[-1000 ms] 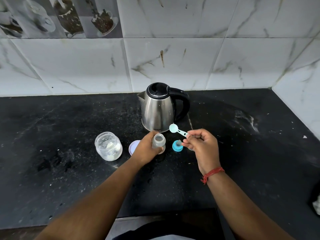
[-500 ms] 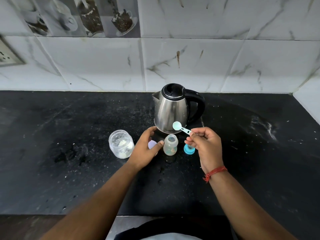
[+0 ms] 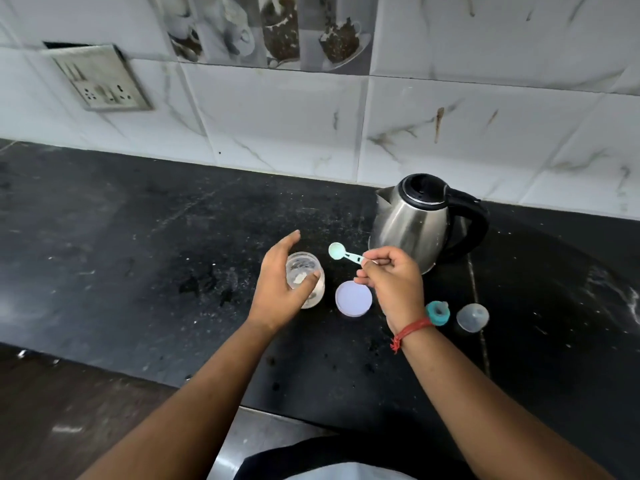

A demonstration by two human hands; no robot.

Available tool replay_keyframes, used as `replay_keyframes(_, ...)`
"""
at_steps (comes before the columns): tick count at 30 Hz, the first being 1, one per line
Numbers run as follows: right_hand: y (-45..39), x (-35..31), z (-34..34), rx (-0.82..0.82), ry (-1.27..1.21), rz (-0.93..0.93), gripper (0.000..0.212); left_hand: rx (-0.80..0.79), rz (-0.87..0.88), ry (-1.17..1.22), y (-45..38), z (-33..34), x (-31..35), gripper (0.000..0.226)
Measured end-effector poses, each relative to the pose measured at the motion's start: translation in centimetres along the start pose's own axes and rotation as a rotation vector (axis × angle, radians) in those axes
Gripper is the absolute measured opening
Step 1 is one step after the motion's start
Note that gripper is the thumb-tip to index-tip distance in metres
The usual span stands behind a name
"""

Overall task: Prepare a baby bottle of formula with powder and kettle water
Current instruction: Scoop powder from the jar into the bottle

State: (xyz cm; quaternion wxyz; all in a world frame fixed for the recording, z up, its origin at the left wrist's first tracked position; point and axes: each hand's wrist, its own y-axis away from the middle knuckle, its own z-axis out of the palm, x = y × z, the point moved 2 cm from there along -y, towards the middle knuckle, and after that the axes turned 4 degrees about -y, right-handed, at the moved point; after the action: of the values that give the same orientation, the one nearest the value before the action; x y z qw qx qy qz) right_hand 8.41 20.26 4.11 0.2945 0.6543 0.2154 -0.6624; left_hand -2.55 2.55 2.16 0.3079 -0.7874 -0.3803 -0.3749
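Right hand (image 3: 391, 285) pinches scoop (image 3: 346, 253) (bowl empty) — left hand (image 3: 282, 282) at jar (image 3: 306, 278).

Left hand (image 3: 278, 289) open, fingers spread; right hand (image 3: 391, 284) fingers curled in pinching grip.

The scene is seen through one wide-angle head-worn view, aimed forward and steeply down from above the black counter (image 3: 138, 254). The forearms are seen entering from the lower edge, and the left hand (image 3: 280, 289) and right hand (image 3: 391, 285) are framed near the centre at close range. Beyond the hands, the tiled wall (image 3: 277, 133) is taken in.
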Motion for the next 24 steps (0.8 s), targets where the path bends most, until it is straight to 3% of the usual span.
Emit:
replay_keyframes(6,-1.0,1.2,3.9,-0.111,0.432,-0.124,0.029,-0.071,-0.023,-0.109,0.1,-1.2,-2.9,0.086)
replay_keyframes(15,-1.1,1.2,7.0,-0.311,0.941,-0.375,0.011,-0.132,-0.006,-0.140,0.1,-1.1,-4.4,0.093)
replay_keyframes(24,-1.5,1.2,8.7,-0.423,1.095,-0.346,0.024,-0.155,0.015,-0.131,-0.3,-0.4,-4.9,0.094)
